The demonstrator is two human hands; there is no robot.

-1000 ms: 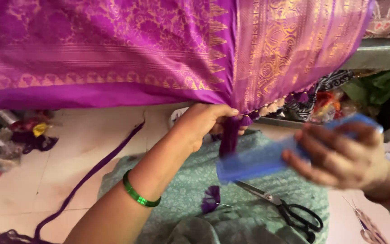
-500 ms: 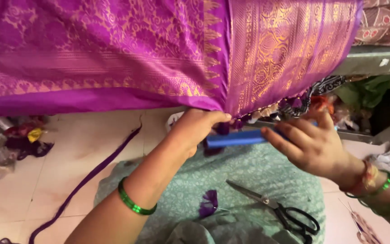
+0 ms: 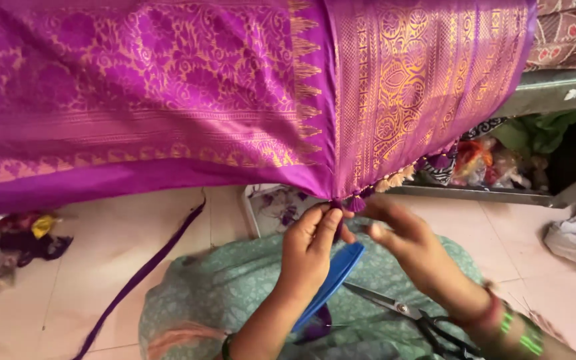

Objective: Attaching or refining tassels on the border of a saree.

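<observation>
Here the person is working on the tassels at the lower corner of the purple-and-gold sari [image 3: 168,100], which hangs over the lap. The left hand [image 3: 311,250] pinches the sari's edge just beside a small purple tassel [image 3: 357,203], fingers closed on the fabric, while a blue flat card [image 3: 331,283] lies tucked along the palm and wrist below it. The right hand [image 3: 405,243] sits just beside the left, fingers narrowed toward the same corner; motion blur hides whether they grip thread or cloth. A pair of black-handled scissors [image 3: 421,320] lies on the green lap cloth [image 3: 235,293] below the right hand. The step looks like fixing or knotting a tassel at the hem; the next move likely calls for steady tension on the thread near the tassel. Compared with half a second ago, the right hand has let go of the blue card and risen to the hem, and the card now hangs under the left hand.
</observation>
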